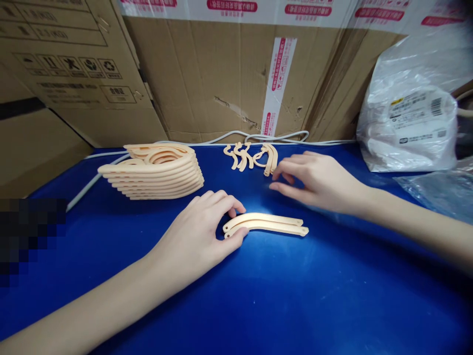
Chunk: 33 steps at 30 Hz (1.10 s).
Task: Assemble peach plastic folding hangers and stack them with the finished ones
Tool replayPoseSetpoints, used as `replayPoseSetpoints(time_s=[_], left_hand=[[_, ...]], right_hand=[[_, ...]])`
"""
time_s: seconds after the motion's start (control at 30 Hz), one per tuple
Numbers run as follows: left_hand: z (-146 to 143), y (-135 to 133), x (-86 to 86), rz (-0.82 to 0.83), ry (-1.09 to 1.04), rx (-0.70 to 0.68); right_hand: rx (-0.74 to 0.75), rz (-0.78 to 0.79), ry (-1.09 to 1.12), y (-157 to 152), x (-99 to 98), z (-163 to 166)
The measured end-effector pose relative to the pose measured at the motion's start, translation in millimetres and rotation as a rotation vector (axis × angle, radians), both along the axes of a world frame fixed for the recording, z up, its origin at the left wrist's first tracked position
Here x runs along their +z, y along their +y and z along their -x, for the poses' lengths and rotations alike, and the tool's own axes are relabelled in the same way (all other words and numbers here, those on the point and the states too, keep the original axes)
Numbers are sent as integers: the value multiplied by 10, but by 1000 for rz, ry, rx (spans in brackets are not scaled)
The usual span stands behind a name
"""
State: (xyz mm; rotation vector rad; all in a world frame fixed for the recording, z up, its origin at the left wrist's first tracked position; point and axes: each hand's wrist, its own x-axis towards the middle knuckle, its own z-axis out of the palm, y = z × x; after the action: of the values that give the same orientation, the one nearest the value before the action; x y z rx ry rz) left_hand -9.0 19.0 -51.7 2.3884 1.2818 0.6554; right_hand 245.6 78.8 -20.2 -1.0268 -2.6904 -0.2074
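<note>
My left hand (207,222) grips the left end of two cream curved plastic arms (271,226), with thumb and forefinger on either side. The arms lie side by side on the blue table, and each has small holes at its ends. My right hand (310,177) is open, its fingers bent and apart, with nothing in them. Its fingertips are close to a few cream curved arms (272,159) at the back of the table. Just left of those sit several small S-shaped cream hooks (240,157).
A neat stack of cream plastic loop-shaped pieces (155,172) stands at the back left. Behind the blue table (281,296) rise cardboard boxes (207,74). A white cable (221,140) runs along the back edge. A clear plastic bag (410,118) with a label is at the right.
</note>
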Motion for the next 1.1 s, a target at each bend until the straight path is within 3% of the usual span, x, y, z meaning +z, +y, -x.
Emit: replayPoseSetpoints(time_s=[0.1, 0.27, 0.5, 0.8, 0.93, 1.1], left_hand=[[9, -2, -18, -12, -14, 2], [19, -11, -20, -9, -14, 9], [36, -14, -23, -16, -15, 11], [41, -27, -22, -23, -13, 3], [35, -29, -9, -15, -8, 10], [33, -31, -11, -18, 5, 19]], right_hand=[[-90, 18, -34, 228, 23, 73], [-224, -89, -112, 570, -26, 268], [-305, -87, -137, 751, -111, 473], [-390, -35, 74, 710, -23, 530], [-261, -23, 218, 544, 83, 424], [-115, 3, 186, 102, 48, 198]])
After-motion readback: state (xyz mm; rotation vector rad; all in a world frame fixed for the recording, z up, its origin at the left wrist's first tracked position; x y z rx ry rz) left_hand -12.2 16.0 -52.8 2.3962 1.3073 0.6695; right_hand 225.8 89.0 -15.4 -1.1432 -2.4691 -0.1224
